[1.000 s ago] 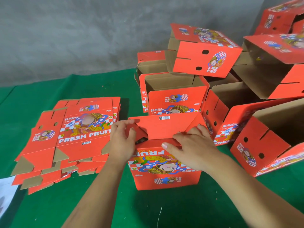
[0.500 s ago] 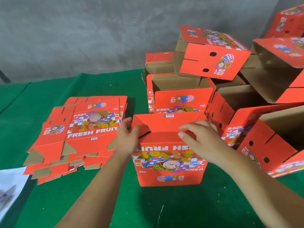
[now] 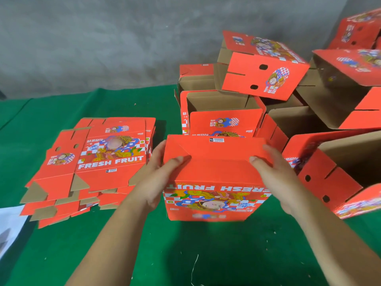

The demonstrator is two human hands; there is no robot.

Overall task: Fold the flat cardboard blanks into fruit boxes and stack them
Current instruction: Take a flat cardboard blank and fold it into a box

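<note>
A red fruit box (image 3: 214, 195) stands upside down on the green table (image 3: 144, 244) in front of me, its "FRESH FRUIT" print inverted. Its bottom flaps are folded in on top. My left hand (image 3: 158, 176) grips the box's left side, thumb on the top flap. My right hand (image 3: 274, 174) grips the right side, thumb lying on the same flap. A stack of flat red blanks (image 3: 99, 162) lies to the left. Folded boxes (image 3: 222, 118) are piled behind and to the right.
The pile of folded boxes (image 3: 334, 176) crowds the right side and reaches the frame edge; one box (image 3: 261, 65) lies tilted on top. A grey wall (image 3: 103, 38) stands behind the table. White paper (image 3: 10, 226) lies at the left edge.
Both hands have shifted outward from pressing the bottom flaps to gripping the box's two sides. The flaps now lie closed flat.
</note>
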